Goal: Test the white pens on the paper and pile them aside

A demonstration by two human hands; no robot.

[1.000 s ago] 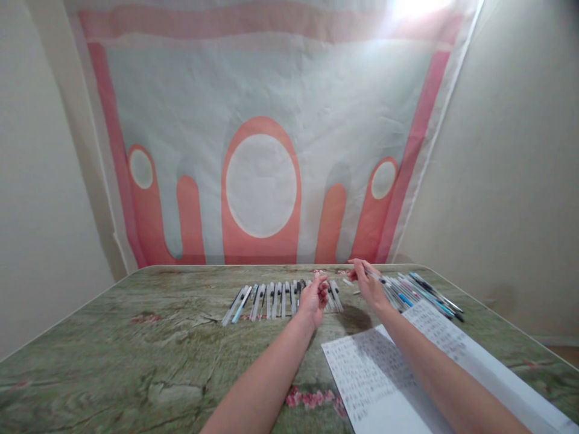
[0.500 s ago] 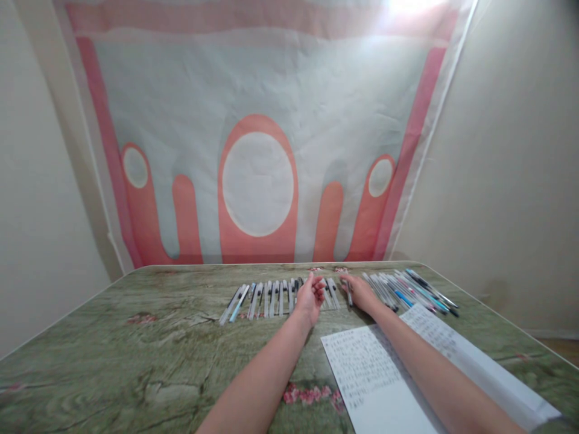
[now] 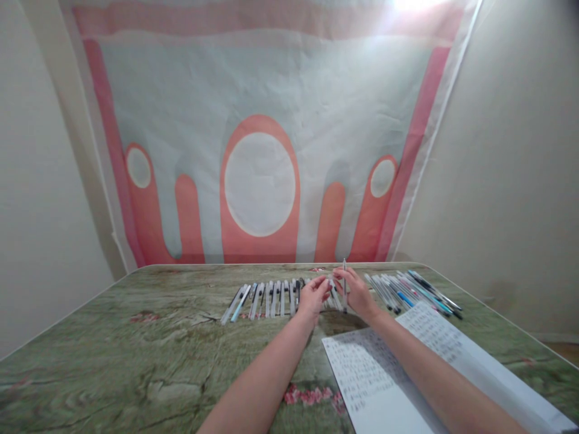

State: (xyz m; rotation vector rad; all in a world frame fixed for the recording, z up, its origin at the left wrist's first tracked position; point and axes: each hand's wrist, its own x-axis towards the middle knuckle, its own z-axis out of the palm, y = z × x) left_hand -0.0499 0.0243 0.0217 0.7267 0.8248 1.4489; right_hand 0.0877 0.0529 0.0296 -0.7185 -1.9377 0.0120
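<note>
My right hand (image 3: 357,294) holds a clear pen (image 3: 344,289) upright, its fingers wrapped around the barrel. Close beside it on the left, my left hand (image 3: 313,298) has its thumb and fingertips pinched together. Whatever those fingertips may hold is too small to make out. Under and beyond both hands runs a row of pens (image 3: 274,299), laid side by side with their caps toward the far edge. A light blue pen (image 3: 240,302) lies near the row's left end. My left hand hides part of the row.
Right of my right hand lies a second group of pens (image 3: 391,290), some with blue or dark parts. An open notebook (image 3: 371,374) with handwriting rests under my right forearm on the wood-patterned table (image 3: 136,361). A printed cloth (image 3: 260,78) hangs behind the table.
My right hand has raised the pen from low near the table to upright and shifted slightly left. My left hand's fingers have come together, and the two hands are nearer each other.
</note>
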